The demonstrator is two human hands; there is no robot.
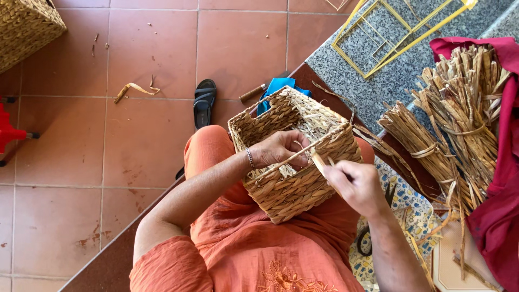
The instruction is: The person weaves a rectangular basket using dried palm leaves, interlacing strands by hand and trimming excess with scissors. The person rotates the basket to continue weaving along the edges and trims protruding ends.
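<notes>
— What does the basket (286,157) look like?

— It is a boxy, square-cornered piece woven from flat, pale tan plaited straw, with a handle slot cut into one wall. It rests tilted on the person's lap, against the orange garment (243,238), its open mouth turned up and away.

— And the hands?

— The left hand (278,148) curls over the near rim, fingers closed on the edge of the basket. The right hand (354,186) is pinched on a flat straw strip (319,162) that runs to the rim just beside the left hand. The two hands are near each other but not touching. A thin bracelet (250,158) circles the left wrist.

— How many of each thing?

— Two baskets: the one on the lap, and a second woven basket (27,27) at the top left corner of the floor. One black sandal (204,103) lies on the tiles. Dried straw bundles (454,119) are heaped at the right, at least two tied with straw bands; an exact count I cannot tell. One yellow wire frame (400,32) lies on the speckled grey stone slab (378,81).

— Textures?

— The floor (146,65) is terracotta tile, scuffed, with scraps of straw scattered on it. A dark red cloth (503,205) sits beside the bundles, and black-handled scissors (370,238) lie on a patterned cloth (403,200) under the right forearm.
</notes>
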